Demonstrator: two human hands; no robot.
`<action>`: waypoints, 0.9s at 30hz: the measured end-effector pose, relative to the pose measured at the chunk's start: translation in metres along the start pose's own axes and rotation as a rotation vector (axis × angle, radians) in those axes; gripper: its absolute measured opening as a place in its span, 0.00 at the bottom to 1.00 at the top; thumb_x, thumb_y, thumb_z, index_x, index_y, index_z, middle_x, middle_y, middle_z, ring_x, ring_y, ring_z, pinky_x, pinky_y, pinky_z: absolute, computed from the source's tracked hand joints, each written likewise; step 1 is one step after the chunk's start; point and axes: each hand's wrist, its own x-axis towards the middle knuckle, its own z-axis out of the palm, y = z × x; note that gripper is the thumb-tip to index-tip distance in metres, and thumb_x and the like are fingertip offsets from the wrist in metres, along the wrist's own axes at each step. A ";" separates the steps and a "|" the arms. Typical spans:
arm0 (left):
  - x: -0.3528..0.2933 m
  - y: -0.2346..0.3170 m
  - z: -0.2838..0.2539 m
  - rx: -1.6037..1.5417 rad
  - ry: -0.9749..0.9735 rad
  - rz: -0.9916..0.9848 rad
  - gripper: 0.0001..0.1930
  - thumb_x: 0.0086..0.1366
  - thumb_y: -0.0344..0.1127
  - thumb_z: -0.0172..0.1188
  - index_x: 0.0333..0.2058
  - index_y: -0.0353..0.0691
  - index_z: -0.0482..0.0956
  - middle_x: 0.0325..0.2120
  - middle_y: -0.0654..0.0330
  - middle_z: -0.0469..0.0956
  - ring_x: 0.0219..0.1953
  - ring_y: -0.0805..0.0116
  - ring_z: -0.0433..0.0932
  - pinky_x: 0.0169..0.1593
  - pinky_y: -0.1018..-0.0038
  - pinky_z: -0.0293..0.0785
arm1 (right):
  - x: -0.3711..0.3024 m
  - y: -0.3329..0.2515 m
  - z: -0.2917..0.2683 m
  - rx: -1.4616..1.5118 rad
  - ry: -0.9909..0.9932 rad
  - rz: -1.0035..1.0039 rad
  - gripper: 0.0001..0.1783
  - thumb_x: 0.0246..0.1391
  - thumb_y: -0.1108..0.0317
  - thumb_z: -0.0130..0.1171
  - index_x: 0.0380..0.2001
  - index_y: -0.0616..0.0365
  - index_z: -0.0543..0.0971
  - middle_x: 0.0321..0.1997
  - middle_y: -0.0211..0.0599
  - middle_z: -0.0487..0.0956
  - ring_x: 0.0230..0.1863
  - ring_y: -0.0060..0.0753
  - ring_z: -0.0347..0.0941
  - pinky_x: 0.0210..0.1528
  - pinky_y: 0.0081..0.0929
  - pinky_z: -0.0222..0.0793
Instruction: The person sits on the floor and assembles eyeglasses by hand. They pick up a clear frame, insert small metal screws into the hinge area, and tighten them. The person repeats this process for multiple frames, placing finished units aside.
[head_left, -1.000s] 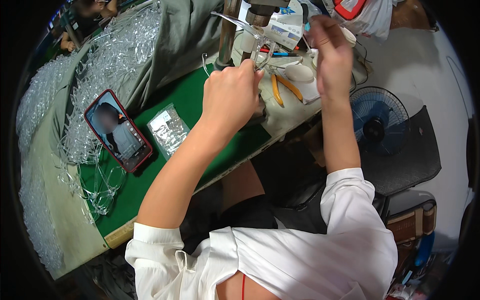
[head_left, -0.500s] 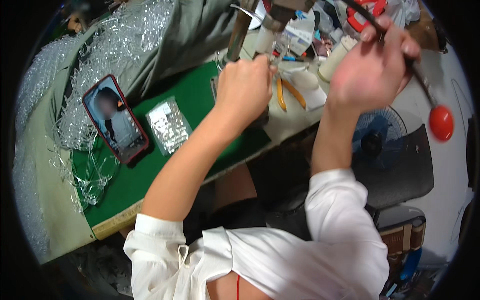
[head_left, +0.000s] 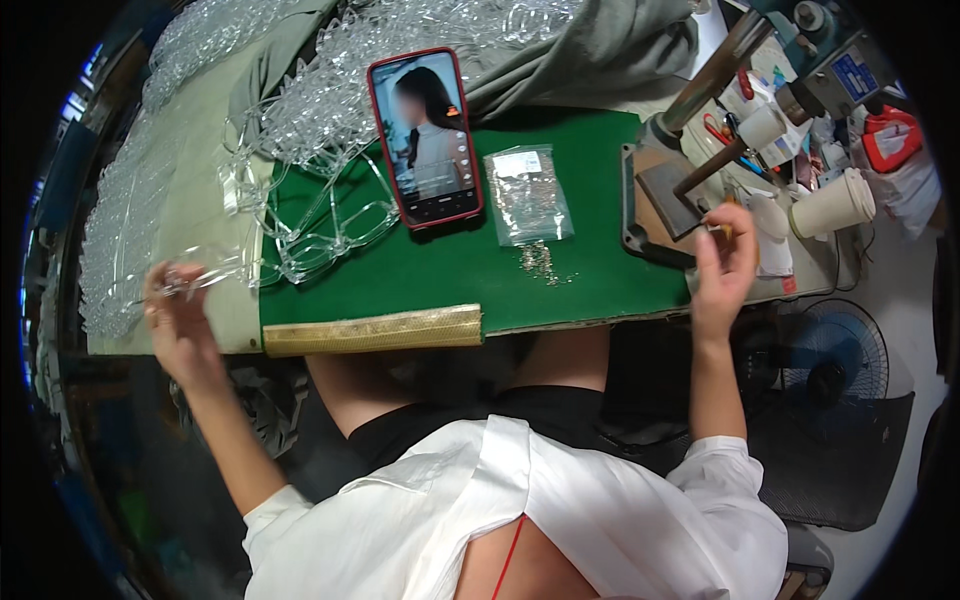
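At the left edge of the bench, my left hand pinches a clear plastic eyeglass frame, somewhat blurred by motion. My right hand is beside the base of a bench hand press, thumb and fingers apart, with nothing visible held. More clear eyeglass frames lie loosely on the green mat between the left hand and a phone. Toward the middle, a clear zip bag of tiny metal parts lies flat, with several of the parts spilled out below it.
A red-cased phone shows a video. Heaps of clear frames cover the far side beside grey cloth. A gold strip edges the mat. At right are a paper cup, a red-and-white bag and a fan.
My right hand has let go of the press's red-knobbed lever and come down beside the base. My left hand has gone from the press to the far left, where it holds a frame. The view has shifted.
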 end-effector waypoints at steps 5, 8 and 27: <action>-0.020 -0.007 -0.188 0.028 0.377 -0.605 0.20 0.73 0.44 0.49 0.48 0.30 0.73 0.44 0.52 0.76 0.48 0.64 0.78 0.44 0.78 0.80 | -0.020 0.002 0.029 0.059 -0.169 0.098 0.11 0.52 0.79 0.55 0.40 0.60 0.72 0.43 0.30 0.68 0.32 0.17 0.59 0.36 0.16 0.57; -0.013 0.006 -0.150 0.349 0.230 -0.746 0.19 0.71 0.47 0.52 0.39 0.31 0.74 0.26 0.60 0.76 0.26 0.73 0.76 0.27 0.83 0.70 | -0.021 -0.002 0.034 0.099 -0.164 0.092 0.10 0.53 0.80 0.54 0.40 0.61 0.72 0.43 0.31 0.67 0.33 0.17 0.60 0.37 0.16 0.57; 0.235 -0.015 -0.007 1.078 -0.835 0.104 0.13 0.67 0.34 0.50 0.46 0.35 0.77 0.36 0.60 0.79 0.48 0.67 0.76 0.54 0.72 0.69 | -0.030 -0.027 0.028 -0.131 -0.514 0.105 0.11 0.52 0.75 0.58 0.41 0.60 0.78 0.39 0.36 0.71 0.38 0.28 0.68 0.42 0.23 0.64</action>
